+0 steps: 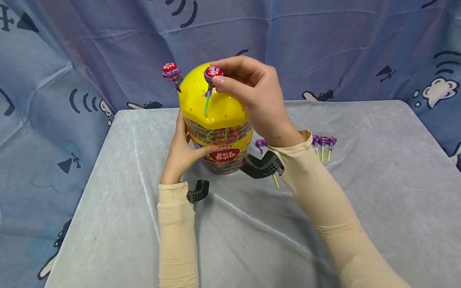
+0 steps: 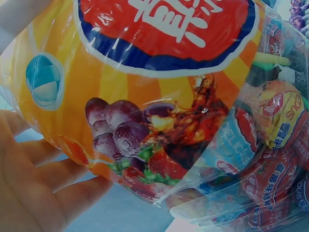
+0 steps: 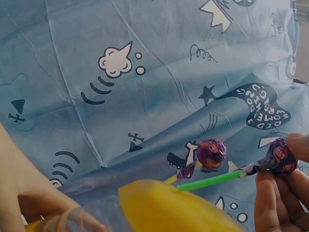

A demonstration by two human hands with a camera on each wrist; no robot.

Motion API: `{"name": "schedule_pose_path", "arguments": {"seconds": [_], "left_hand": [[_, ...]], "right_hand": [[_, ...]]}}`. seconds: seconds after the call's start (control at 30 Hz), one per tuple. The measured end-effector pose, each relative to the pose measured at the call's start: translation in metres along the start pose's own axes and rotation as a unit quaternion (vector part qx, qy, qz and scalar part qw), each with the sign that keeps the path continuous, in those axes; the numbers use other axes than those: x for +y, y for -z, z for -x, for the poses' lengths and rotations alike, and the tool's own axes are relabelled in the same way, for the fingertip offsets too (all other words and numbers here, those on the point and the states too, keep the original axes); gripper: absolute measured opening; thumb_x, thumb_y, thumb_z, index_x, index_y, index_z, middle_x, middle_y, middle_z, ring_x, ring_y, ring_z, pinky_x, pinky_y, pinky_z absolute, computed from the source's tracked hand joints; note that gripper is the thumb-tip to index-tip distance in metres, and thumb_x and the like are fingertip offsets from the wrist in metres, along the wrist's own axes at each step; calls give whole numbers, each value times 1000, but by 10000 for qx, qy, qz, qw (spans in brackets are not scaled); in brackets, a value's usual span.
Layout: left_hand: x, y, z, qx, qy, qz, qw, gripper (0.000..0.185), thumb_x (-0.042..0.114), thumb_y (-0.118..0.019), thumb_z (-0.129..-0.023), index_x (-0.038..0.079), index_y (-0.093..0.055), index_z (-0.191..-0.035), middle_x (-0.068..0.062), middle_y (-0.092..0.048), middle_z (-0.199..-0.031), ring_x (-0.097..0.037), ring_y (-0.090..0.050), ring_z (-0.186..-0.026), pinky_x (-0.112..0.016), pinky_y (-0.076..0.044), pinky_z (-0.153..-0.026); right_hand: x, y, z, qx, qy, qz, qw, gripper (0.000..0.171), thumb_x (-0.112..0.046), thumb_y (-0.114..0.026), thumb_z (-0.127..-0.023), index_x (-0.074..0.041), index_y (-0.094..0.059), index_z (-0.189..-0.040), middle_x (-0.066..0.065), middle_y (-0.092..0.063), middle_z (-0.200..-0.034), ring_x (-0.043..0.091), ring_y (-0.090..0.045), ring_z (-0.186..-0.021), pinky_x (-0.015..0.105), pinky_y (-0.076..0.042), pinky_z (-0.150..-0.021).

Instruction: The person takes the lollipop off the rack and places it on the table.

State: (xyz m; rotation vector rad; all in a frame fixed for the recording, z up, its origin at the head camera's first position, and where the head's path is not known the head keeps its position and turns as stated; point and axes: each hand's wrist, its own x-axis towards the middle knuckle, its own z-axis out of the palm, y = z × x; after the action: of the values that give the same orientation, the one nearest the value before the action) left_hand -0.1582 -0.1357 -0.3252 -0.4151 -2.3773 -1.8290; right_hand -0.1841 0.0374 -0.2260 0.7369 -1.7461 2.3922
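A clear plastic candy jar (image 1: 216,160) with a domed yellow lid (image 1: 227,106) stands tilted on the table. My left hand (image 1: 185,148) grips its side, thumb across the front label. In the left wrist view, the jar's label (image 2: 125,125) fills much of the picture, with wrapped candies behind the plastic. My right hand (image 1: 261,92) pinches a purple-and-red lollipop (image 1: 212,74) by its wrapped head, its green stick (image 3: 207,181) pointing down with the tip at the lid. Small holes dot the lid. Another lollipop (image 1: 171,72) sticks out of its left side.
Several purple lollipops (image 1: 323,142) lie in a row on the grey cloth-covered table (image 1: 389,192), right of my right forearm. One more lollipop (image 1: 261,144) lies beside the jar, partly hidden by the wrist camera (image 1: 263,165). A blue patterned curtain (image 1: 342,48) hangs behind the table.
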Motion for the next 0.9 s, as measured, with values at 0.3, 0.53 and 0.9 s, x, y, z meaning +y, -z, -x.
{"name": "schedule_pose_path", "arguments": {"seconds": [0.3, 0.53, 0.9], "left_hand": [[0, 0, 1, 13, 30, -75, 10000, 112, 3, -80, -73, 18, -4, -153, -5, -20, -155, -21, -29, -135, -44, -25, -111], [0, -1, 1, 26, -35, -98, 9999, 112, 2, -81, -72, 17, -4, -153, -6, -19, -155, -22, -28, -136, -45, -25, -111], [0, -1, 1, 20, -45, -111, 9999, 112, 2, -81, -72, 17, -5, -153, -7, -23, -153, -21, -30, -135, -42, -27, -111]], "right_hand": [[4, 20, 10, 106, 12, -691, 9976, 18, 11, -57, -85, 2, -70, -92, 15, -64, -93, 24, -56, -82, 28, -53, -78], [5, 38, 23, 116, 39, -555, 9984, 20, 9, -55, -86, 0, -71, -94, 12, -66, -91, 22, -58, -79, 28, -54, -76], [8, 75, 52, 398, -387, -221, 9982, 22, 9, -53, -87, -1, -71, -95, 11, -66, -92, 22, -58, -77, 28, -54, -76]]}}
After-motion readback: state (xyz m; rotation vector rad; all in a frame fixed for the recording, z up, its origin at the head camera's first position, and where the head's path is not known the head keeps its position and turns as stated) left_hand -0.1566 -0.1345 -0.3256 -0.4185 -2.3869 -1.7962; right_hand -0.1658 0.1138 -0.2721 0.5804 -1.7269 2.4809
